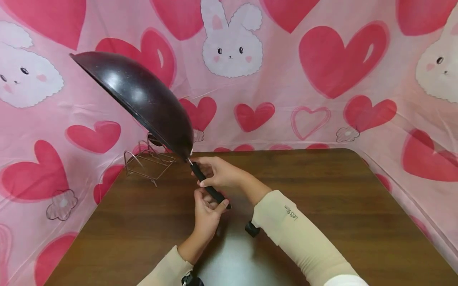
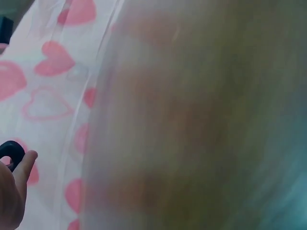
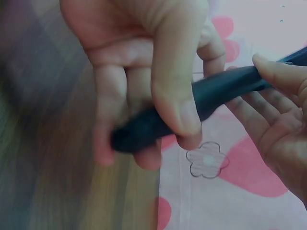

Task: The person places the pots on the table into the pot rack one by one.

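Pink cloth (image 1: 279, 59) printed with hearts and rabbits hangs behind and beside your brown wooden table (image 1: 322, 198). A wire rack (image 1: 149, 162) stands at the table's far left corner. The dark, deep pan (image 1: 139, 93) is up in the air toward that same corner, well tilted, its rounded underside turned up and to the right and its hollow facing down and to the left. Its rim crosses in front of the rack in the head view; how near the two really are, you cannot tell.

Both your hands are on the black handle (image 1: 211, 192). Your right hand (image 1: 223, 173) grasps it close to the pan, thumb over one side and fingers behind. Your left hand (image 1: 206, 214) grips near the free end, thumb laid across and fingers bent beneath. The left wrist view is mostly blurred and adds little about that grip.

The pan looks heavy at the far end, so let your right hand bear the weight and your left hand steer the tilt. Keep both thumbs firm so the handle cannot roll, turn your wrists together, and leave room between rim and rack wires.
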Demonstrator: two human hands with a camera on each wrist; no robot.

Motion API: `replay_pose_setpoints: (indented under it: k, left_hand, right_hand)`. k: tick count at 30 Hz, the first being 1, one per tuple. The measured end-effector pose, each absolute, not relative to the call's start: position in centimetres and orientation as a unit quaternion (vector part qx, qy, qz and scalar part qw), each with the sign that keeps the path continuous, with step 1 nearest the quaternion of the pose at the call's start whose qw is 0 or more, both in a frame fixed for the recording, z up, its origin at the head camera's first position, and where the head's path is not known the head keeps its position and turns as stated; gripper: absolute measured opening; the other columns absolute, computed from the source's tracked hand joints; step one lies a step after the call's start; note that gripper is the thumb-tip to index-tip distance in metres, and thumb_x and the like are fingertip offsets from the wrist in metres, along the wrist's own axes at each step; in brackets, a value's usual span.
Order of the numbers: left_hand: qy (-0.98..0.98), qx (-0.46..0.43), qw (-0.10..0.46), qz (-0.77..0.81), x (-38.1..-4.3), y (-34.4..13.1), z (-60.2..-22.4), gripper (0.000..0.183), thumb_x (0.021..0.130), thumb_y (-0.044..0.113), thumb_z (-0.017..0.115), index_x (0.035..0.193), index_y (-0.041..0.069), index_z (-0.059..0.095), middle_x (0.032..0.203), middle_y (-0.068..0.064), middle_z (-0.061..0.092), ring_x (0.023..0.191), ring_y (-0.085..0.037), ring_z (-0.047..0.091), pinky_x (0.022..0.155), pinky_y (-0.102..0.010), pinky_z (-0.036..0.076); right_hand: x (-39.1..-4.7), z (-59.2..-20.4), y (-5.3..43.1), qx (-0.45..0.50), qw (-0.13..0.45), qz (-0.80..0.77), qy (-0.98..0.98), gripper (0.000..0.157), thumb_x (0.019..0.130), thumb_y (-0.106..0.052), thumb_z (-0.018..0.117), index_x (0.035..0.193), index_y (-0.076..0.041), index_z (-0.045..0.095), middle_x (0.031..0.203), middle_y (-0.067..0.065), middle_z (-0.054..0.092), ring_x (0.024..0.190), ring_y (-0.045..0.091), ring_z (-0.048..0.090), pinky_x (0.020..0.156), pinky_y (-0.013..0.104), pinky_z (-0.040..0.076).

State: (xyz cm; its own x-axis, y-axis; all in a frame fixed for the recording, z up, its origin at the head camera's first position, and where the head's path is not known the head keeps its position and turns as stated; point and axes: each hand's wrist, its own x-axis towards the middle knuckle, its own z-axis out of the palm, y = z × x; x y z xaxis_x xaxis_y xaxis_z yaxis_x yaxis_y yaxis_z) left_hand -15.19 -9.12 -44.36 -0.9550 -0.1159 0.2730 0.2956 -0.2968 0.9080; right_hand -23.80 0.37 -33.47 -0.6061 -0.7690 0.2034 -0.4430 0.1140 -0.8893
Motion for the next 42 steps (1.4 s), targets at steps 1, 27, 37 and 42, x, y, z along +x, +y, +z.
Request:
replay_pose_setpoints:
  k: [1,27,37,42]
  left_hand:
    - [-0.577,-0.081,0.138,-0.801,-15.5,-9.5,-44.3,0.06,0.079,-0.02,0.066,0.121,0.005,0.031,0.103,-0.026,0.061,0.083,-0.027,0.069,0.068,-0.035,0.059]
    - [-0.542,-0.024,0.174,-0.822,-17.3,-13.3,-44.0,0.062,0.082,-0.023,0.06,0.124,0.011,0.029,0.105,-0.013,0.061,0.083,-0.023,0.07,0.065,-0.038,0.059]
    - [-0.527,-0.005,0.14,-0.838,-17.0,-13.4,-44.6,0.054,0.085,-0.021,0.059,0.119,0.009,0.029,0.098,-0.012,0.064,0.08,-0.022,0.07,0.064,-0.038,0.059]
    - [-0.519,0.003,0.126,-0.845,-16.5,-13.3,-45.0,0.054,0.085,-0.022,0.057,0.118,0.008,0.027,0.1,-0.013,0.063,0.079,-0.021,0.069,0.064,-0.04,0.059]
  right_hand:
    - [-24.0,-33.4,-0.1,-0.419,0.151,-0.523,0.727,0.069,0.084,0.012,0.069,0.145,-0.003,0.041,0.117,0.014,0.065,0.104,0.02,0.066,0.092,0.028,0.051]
    - [-25.4,-35.0,-6.3,-0.375,0.147,-0.601,0.69,0.062,0.083,0.013,0.068,0.14,-0.008,0.052,0.12,0.019,0.065,0.096,0.022,0.066,0.084,0.027,0.053]
    - [-25.5,-36.3,-7.0,-0.324,0.167,-0.622,0.693,0.062,0.082,0.017,0.066,0.137,-0.008,0.055,0.122,0.019,0.065,0.107,0.022,0.065,0.084,0.028,0.054]
    - [-25.4,-37.1,-7.1,-0.3,0.186,-0.614,0.706,0.061,0.082,0.015,0.068,0.137,-0.011,0.057,0.12,0.018,0.066,0.109,0.025,0.065,0.083,0.029,0.055]
